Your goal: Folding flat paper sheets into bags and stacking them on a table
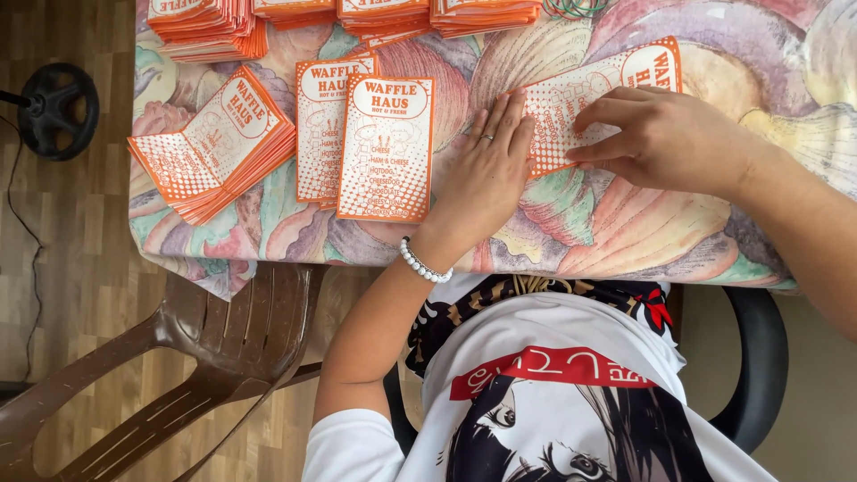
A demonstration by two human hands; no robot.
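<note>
Left hand [486, 174]: fingers together, flat on the orange-and-white paper sleeve [589, 98].
Right hand [665, 138]: fingers pressing its fold.
Risk: crooked crease if the sleeve slips.

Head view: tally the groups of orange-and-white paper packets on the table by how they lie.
Flat packet under both hands: 1
Stacks at the far edge: 4
Fanned stack at left: 1
Small upright-facing piles: 2
Total: 8 groups
</note>
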